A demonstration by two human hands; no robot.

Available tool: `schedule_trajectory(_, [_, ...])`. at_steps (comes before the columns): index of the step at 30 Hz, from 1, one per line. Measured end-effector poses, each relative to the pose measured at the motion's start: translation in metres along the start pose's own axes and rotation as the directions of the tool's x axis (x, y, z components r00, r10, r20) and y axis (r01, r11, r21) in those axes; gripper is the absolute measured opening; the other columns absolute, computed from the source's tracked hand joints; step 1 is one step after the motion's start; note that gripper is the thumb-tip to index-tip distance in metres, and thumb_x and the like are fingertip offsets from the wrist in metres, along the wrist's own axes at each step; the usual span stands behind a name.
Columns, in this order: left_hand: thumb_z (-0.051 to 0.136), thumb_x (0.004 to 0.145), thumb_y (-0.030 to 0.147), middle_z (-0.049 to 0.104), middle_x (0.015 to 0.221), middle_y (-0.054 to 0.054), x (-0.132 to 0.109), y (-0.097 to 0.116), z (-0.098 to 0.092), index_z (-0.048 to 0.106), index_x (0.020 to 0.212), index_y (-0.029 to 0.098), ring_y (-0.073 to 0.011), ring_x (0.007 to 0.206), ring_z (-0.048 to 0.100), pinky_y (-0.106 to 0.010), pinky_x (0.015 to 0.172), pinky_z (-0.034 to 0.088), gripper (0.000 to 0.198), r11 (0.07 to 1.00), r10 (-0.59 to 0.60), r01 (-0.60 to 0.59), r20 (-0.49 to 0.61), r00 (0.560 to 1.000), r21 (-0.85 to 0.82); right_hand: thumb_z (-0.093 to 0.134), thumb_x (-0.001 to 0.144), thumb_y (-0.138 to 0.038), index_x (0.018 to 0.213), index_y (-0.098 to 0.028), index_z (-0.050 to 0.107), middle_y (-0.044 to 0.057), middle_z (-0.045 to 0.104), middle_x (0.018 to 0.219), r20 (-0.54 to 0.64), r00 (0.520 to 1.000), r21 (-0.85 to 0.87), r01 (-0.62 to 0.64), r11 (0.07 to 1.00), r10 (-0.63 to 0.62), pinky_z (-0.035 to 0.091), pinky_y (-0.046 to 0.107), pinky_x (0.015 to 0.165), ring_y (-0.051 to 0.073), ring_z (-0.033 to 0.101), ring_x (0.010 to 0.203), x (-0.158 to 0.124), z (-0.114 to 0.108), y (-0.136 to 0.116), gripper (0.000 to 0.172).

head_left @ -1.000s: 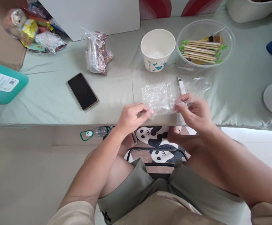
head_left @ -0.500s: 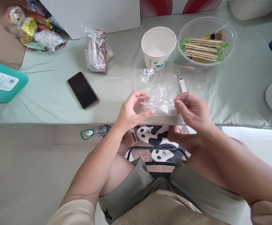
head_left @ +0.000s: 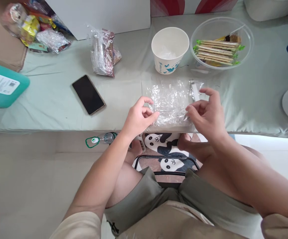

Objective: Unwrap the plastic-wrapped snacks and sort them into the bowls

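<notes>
A crinkled clear plastic bag (head_left: pixel 171 101) lies spread flat near the table's front edge, between my two hands. My left hand (head_left: pixel 141 114) is at its left side, with curved fingers and the thumb apart from them, touching the film's edge. At the right edge, my right hand (head_left: pixel 207 111) pinches the plastic between thumb and a finger, its index finger raised. Just beyond that hand lies a small white strip-like tool with a metal end (head_left: pixel 195 89), partly under or in clear film. A white paper cup (head_left: pixel 167 64) with blue print stands behind the bag, some clear plastic inside it.
Right of the cup sits a clear round bowl (head_left: pixel 249 43) with green-ended wrapped sticks. A phone (head_left: pixel 88 94) and wrapped snacks (head_left: pixel 102 53) lie to the left. Beyond them are a teal container (head_left: pixel 4 94) and more packets (head_left: pixel 46 39). A white box (head_left: pixel 104 15) stands behind.
The plastic bag now lies flatter and wider, its raised far corner down. My left thumb has drawn in closer to the fingers. My right index finger has lifted away from the pinch.
</notes>
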State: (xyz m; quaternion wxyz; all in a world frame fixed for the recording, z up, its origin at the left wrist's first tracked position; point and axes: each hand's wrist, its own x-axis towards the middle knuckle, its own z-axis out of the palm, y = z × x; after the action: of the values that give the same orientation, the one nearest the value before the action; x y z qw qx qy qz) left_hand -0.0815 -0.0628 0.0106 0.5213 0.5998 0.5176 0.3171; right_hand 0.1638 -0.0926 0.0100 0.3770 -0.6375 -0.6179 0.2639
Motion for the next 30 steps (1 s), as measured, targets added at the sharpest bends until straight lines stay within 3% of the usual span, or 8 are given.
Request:
schedule_trajectory(5, [0.067,0.082,0.027,0.06,0.053,0.01,-0.003,0.004,0.0,0.045,0.085,0.025,-0.0102,0.044,0.054,-0.026,0.052,0.043,0.022,0.985,-0.083,0.071,0.072,0.994,0.156,0.065,0.086,-0.03,0.143,-0.026,0.041,0.001,0.072,0.08,0.039,0.999,-0.239,0.017,0.971,-0.008,0.054,0.041,0.064,0.021,0.062,0.061,0.005,0.003,0.01,0.062])
schedule_trajectory(9, [0.07,0.081,0.025,0.052,0.047,0.011,0.001,0.007,0.003,0.043,0.08,0.025,-0.0111,0.046,0.046,-0.028,0.056,0.037,0.027,0.898,-0.068,0.099,-0.087,0.994,0.428,0.064,0.086,-0.028,0.138,-0.023,0.048,0.014,0.067,0.115,-0.024,0.984,-0.419,0.151,0.895,-0.177,0.056,0.048,0.078,0.03,0.066,0.096,0.006,0.005,0.014,0.055])
schedule_trajectory(12, [0.077,0.077,0.029,0.049,0.048,0.01,0.003,0.006,0.002,0.041,0.077,0.025,-0.0122,0.047,0.043,-0.028,0.053,0.03,0.037,0.808,-0.031,0.136,-0.19,0.981,0.573,0.059,0.092,-0.025,0.13,-0.022,0.055,0.017,0.064,0.121,-0.091,0.919,-0.499,0.292,0.816,-0.384,0.054,0.051,0.087,0.034,0.063,0.11,0.001,0.006,0.006,0.038])
schedule_trajectory(16, [0.072,0.081,0.037,0.036,0.047,0.008,0.002,0.005,0.002,0.026,0.062,0.024,-0.0109,0.045,0.033,-0.031,0.05,0.025,0.051,0.744,0.258,-0.016,-0.265,0.929,0.668,0.06,0.095,-0.033,0.129,-0.02,0.057,0.014,0.071,0.12,0.209,0.778,-0.353,0.625,0.696,-0.593,0.054,0.049,0.092,0.032,0.067,0.111,-0.013,0.016,-0.008,0.036])
schedule_trajectory(18, [0.065,0.085,0.035,0.043,0.05,0.005,-0.001,0.005,0.004,0.031,0.06,0.024,-0.0129,0.05,0.044,-0.032,0.055,0.036,0.043,0.661,0.527,-0.277,-0.168,0.833,0.698,0.061,0.095,-0.035,0.133,-0.016,0.057,0.017,0.07,0.132,0.365,0.747,-0.281,0.657,0.699,-0.556,0.052,0.052,0.101,0.036,0.064,0.124,-0.017,0.022,-0.009,0.043])
schedule_trajectory(20, [0.065,0.085,0.033,0.066,0.071,-0.001,-0.004,0.006,0.006,0.051,0.07,0.023,-0.0186,0.072,0.065,-0.035,0.073,0.052,0.023,0.542,0.649,-0.517,0.06,0.758,0.663,0.059,0.096,-0.031,0.137,-0.014,0.058,0.019,0.067,0.14,0.441,0.752,-0.259,0.629,0.733,-0.489,0.05,0.055,0.107,0.038,0.06,0.134,-0.018,0.024,-0.006,0.044])
schedule_trajectory(24, [0.079,0.08,0.037,0.072,0.13,-0.015,-0.008,0.001,0.005,0.068,0.11,0.018,-0.0325,0.126,0.065,-0.051,0.109,0.052,0.037,0.544,0.442,-0.587,0.391,0.808,0.599,0.061,0.095,-0.038,0.148,-0.013,0.05,0.021,0.06,0.151,0.535,0.706,-0.158,0.623,0.766,-0.464,0.046,0.06,0.114,0.039,0.053,0.144,-0.012,0.014,0.005,0.06])
schedule_trajectory(30, [0.067,0.085,0.013,0.074,0.129,-0.012,-0.007,-0.009,-0.007,0.066,0.118,0.02,-0.029,0.13,0.066,-0.051,0.111,0.052,0.033,0.608,0.397,-0.532,0.355,0.846,0.589,0.064,0.09,-0.029,0.147,-0.019,0.053,0.019,0.059,0.153,0.551,0.71,-0.184,0.616,0.766,-0.438,0.038,0.067,0.118,0.041,0.05,0.148,-0.003,0.0,0.017,0.059])
